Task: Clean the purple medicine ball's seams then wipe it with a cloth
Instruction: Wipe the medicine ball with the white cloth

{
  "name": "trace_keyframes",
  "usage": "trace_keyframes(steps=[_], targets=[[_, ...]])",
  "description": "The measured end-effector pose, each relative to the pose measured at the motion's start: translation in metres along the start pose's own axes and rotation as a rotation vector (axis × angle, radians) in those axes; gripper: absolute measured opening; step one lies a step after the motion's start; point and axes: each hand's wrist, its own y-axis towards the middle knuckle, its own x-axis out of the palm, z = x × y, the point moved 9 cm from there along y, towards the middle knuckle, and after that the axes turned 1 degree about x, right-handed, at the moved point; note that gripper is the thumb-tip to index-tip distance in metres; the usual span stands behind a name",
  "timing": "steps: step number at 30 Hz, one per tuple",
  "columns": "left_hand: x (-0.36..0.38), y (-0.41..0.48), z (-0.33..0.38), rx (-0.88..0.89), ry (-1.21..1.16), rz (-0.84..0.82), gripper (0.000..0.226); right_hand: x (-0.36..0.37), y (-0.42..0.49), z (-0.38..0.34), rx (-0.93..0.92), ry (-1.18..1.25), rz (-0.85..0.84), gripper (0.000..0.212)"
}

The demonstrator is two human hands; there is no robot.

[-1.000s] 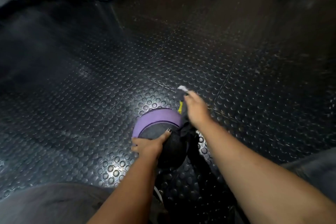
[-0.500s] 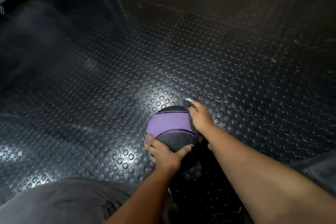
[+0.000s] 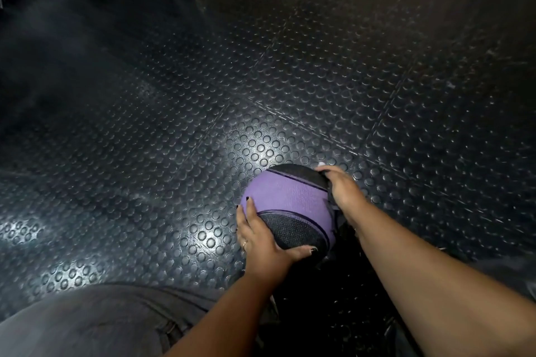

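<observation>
Head view, looking down: the ball (image 3: 290, 200) sits low on the studded black floor (image 3: 203, 95), just ahead of a grey trouser knee (image 3: 87, 322), with its purple band up and a black panel on either side of it. The left hand (image 3: 261, 237) clasps the ball's near-left side, fingers spread up onto the purple and thumb hooked across the near black panel. To my eye that wide hold is there to stop the ball rolling and to let it be turned. A ring (image 3: 244, 245) shows on one finger. The right hand (image 3: 343, 191) is curled over the ball's far-right shoulder, pressing a dark cloth (image 3: 333, 206) against it where the purple meets the far black panel. The cloth trails down the ball's right side. That places the rubbing on or right beside a seam, so I judge the seam cleaning, or the start of the wipe, to be the step in hand. A small white tip pokes out past the right fingers, and I cannot tell what it is. Both arms reach in from the near side of the ball.
</observation>
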Motion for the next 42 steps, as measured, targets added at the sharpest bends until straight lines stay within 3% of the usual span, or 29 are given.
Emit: trace_keyframes(steps=[7, 10, 13, 15, 18, 26, 29, 35, 37, 40, 42], targets=[[-0.003, 0.000, 0.001, -0.002, 0.029, -0.008, 0.155, 0.041, -0.037, -0.058, -0.558, -0.508, 0.040, 0.032], [-0.004, 0.000, 0.004, 0.002, 0.027, -0.040, 0.158, 0.080, -0.073, -0.083, -0.731, -0.704, -0.084, 0.037], [-0.001, 0.003, -0.001, 0.042, 0.113, -0.068, 0.161, 0.124, -0.096, -0.078, -0.778, -0.990, -0.247, 0.043], [0.000, 0.004, -0.002, 0.094, 0.138, -0.077, 0.159, 0.132, -0.091, -0.072, -0.747, -1.141, -0.231, 0.041], [0.001, 0.003, 0.002, 0.153, 0.123, -0.111, 0.154, 0.124, -0.064, -0.078, -0.617, -1.183, -0.200, 0.037], [0.004, -0.001, -0.004, 0.206, 0.185, -0.135, 0.158, 0.074, 0.028, -0.056, -0.084, -0.875, -0.334, 0.035], [0.006, -0.003, 0.000, 0.249, 0.190, -0.153, 0.155, 0.046, 0.034, -0.042, 0.054, -0.734, -0.310, 0.036], [0.006, -0.006, -0.003, 0.283, 0.194, -0.140, 0.152, -0.014, 0.025, 0.037, 0.451, -0.152, -0.132, 0.037], [0.006, -0.004, -0.003, 0.282, 0.191, -0.155, 0.152, -0.011, 0.017, 0.053, 0.480, 0.005, -0.142, 0.046], [0.003, -0.003, 0.000, 0.285, 0.189, -0.131, 0.153, -0.002, 0.014, 0.047, 0.411, -0.033, -0.199, 0.077], [0.003, -0.004, -0.001, 0.258, 0.175, -0.125, 0.152, 0.005, 0.006, 0.026, 0.313, -0.050, -0.189, 0.051]])
